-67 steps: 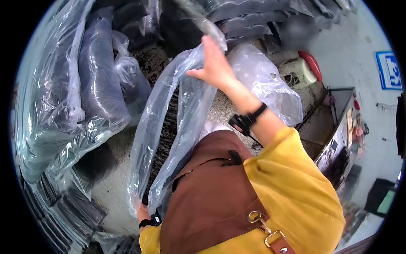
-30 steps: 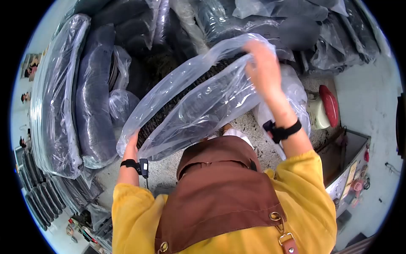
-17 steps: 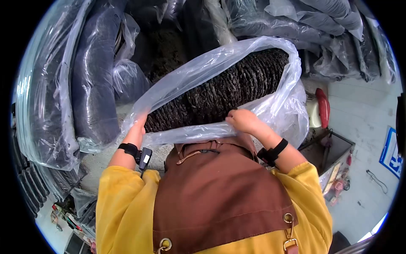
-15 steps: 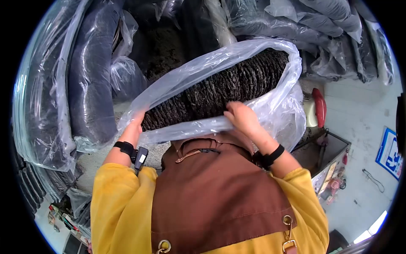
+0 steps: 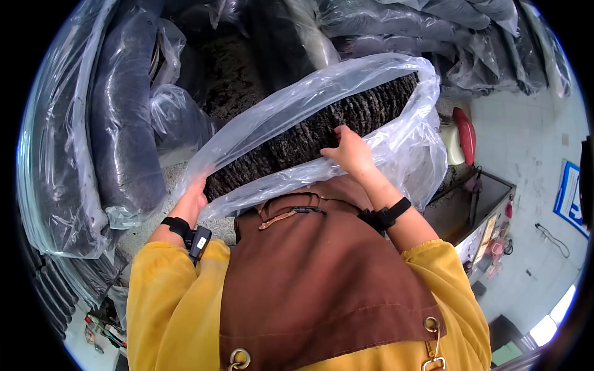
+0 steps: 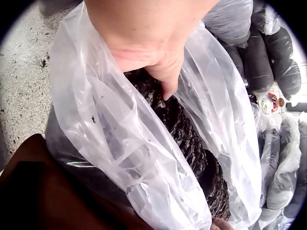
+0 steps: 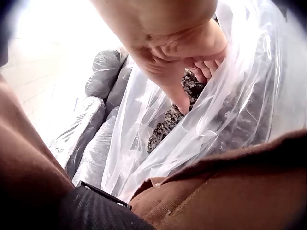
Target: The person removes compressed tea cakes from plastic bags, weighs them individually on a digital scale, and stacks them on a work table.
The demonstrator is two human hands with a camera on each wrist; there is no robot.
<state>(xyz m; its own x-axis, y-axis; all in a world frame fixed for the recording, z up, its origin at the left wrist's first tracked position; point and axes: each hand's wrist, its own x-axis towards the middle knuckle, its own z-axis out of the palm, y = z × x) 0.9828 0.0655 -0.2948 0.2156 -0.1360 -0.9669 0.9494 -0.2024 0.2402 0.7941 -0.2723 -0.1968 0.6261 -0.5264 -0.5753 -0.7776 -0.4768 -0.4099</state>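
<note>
A long dark, ridged stack (image 5: pixel 309 139) lies diagonally in a clear plastic bag (image 5: pixel 272 117), its upper face bare between the bag's edges. At the stack's left end, my left hand (image 5: pixel 193 196) touches it, fingers extended and partly behind plastic. The left wrist view shows the left hand's (image 6: pixel 144 38) thumb against the dark stack (image 6: pixel 177 124); its other fingers are mostly hidden. My right hand (image 5: pixel 351 151) reaches over the near edge, thumb and forefinger apart, touching the stack. In the right wrist view the right hand (image 7: pixel 182 57) is partly behind plastic (image 7: pixel 230 100).
Wrapped dark bundles stand at the left (image 5: pixel 127 117) and lie piled at the back (image 5: pixel 396 21). To the right are a red and cream object (image 5: pixel 464 136) and a metal-edged bin (image 5: pixel 461 204). A brown apron (image 5: pixel 322 272) lies close below the bag.
The bag swung from lengthwise to diagonal, uncovering the stack. My right hand let go of the far plastic and came down to the near edge, then slid slightly up onto the stack.
</note>
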